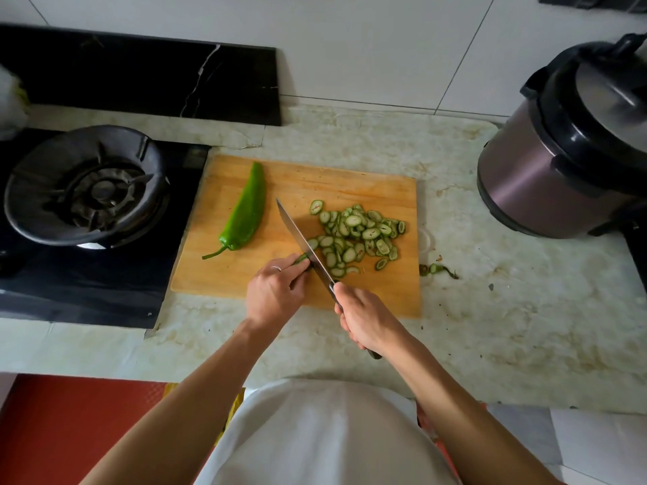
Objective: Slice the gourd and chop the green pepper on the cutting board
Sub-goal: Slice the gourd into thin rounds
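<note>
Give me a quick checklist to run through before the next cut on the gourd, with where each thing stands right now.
1. Knife gripped firmly: ok, the right hand wraps the handle.
2. Gourd end held down: ok, the left hand pinches the small remaining stub against the cutting board.
3. Left fingertips clear of the blade: not ok, they sit right beside it because the stub is so short.
4. Room for new slices: ok, the sliced pile lies on the far side of the blade, to the right.
5. Green pepper out of the way: ok, whole, lying on the board's left part.
6. Blade sharpness: cannot tell.
</note>
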